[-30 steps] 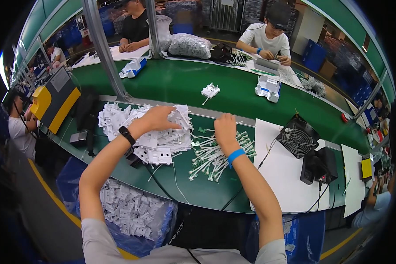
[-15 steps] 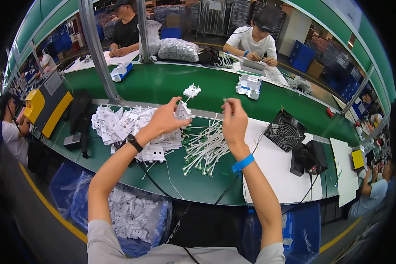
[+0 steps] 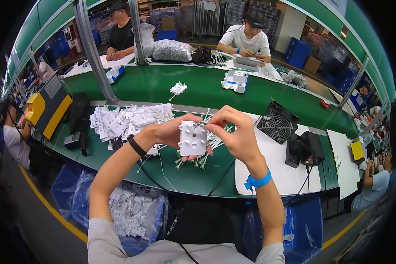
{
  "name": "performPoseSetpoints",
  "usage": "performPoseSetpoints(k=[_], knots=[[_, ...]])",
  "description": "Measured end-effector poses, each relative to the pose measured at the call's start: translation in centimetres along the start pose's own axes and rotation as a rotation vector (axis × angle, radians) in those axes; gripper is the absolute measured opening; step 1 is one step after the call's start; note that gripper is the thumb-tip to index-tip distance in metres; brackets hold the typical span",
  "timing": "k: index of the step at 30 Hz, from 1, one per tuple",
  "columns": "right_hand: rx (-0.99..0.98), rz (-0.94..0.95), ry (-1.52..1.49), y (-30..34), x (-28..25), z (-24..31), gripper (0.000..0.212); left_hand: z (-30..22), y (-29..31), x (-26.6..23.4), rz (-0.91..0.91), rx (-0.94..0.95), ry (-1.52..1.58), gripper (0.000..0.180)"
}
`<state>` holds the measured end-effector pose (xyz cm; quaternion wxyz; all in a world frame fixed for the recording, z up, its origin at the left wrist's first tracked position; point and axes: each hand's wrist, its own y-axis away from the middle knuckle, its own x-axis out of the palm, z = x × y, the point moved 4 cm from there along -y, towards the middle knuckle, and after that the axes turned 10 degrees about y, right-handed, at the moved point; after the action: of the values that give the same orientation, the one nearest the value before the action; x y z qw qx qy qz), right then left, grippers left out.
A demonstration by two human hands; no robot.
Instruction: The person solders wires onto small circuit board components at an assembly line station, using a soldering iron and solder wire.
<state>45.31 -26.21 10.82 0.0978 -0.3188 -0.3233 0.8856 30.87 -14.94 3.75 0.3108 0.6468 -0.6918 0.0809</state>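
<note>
My left hand (image 3: pixel 166 133) grips a white plastic plate (image 3: pixel 192 143) with small tabs and square openings, held upright above the bench. At the plate's upper right corner, my right hand (image 3: pixel 238 134) pinches a small green piece (image 3: pixel 201 124), apparently the end of a white cable; the fingertips partly hide it. Behind and below the plate lies a bundle of white cables with green ends (image 3: pixel 201 160), partly covered by my hands. A heap of similar white plastic parts (image 3: pixel 123 123) spreads to the left, beside my left forearm.
Beyond the bench runs a green belt (image 3: pixel 145 83) carrying a white part (image 3: pixel 178 88) and a white housing (image 3: pixel 235 82). A black fan (image 3: pixel 277 127) stands right, on white sheeting. A bin of white parts (image 3: pixel 134 213) sits below left. Two people work across the belt.
My hands have come together. The white plate has turned its broad face toward me, and my right hand has brought the small green piece to its upper corner.
</note>
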Motion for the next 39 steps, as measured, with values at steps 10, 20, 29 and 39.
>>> performPoseSetpoints(k=[10,20,29,39], knots=[[0.066,0.205,0.207,2.3,-2.8,1.4,0.012,0.9,-2.8,2.8,-0.073,-0.152,-0.114,0.097],[0.087,0.294,0.291,4.3,-3.6,-0.1,0.012,2.7,-4.9,2.8,0.015,-0.236,-0.121,0.074],[0.427,0.589,-0.091,6.3,-3.4,-4.4,0.036,4.5,-6.9,3.3,0.089,-0.397,-0.114,0.084],[0.685,0.338,-0.239,9.0,-5.5,-7.5,0.028,3.2,-8.5,3.3,-0.576,0.43,-0.683,0.066]])
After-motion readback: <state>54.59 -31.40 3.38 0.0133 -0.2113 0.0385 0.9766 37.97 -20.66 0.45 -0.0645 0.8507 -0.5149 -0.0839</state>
